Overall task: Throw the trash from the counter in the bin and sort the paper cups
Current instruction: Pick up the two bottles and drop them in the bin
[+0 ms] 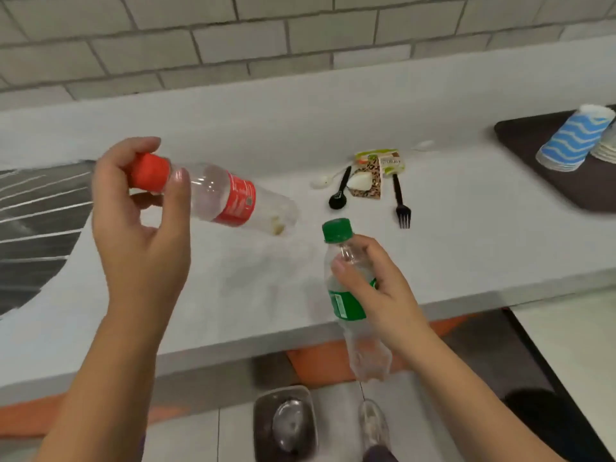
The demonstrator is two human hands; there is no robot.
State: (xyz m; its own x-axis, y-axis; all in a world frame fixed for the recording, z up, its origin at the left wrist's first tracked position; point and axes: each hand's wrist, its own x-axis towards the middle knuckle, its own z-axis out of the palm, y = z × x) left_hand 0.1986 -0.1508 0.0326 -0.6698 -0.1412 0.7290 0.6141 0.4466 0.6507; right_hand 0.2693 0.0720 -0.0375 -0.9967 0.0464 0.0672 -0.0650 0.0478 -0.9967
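My left hand (140, 228) grips an empty clear bottle with a red cap and red label (233, 201) by its neck, held tilted above the white counter (466, 248). My right hand (376, 288) holds a second empty bottle with a green cap and green label (350, 305), nearly upright over the counter's front edge. On the floor below stands a dark bin (285, 425) with clear plastic inside. A stack of blue wavy paper cups (575, 140) lies on its side on a dark tray (530, 145) at the right. White cups (608, 148) sit beside them.
Further back on the counter lie a black spoon (340, 191), a black fork (401, 203), a white spoon (325, 181) and food wrappers (375, 171). A sink drainer (36, 221) is at the left. A brick wall backs the counter. My shoe (373, 425) is beside the bin.
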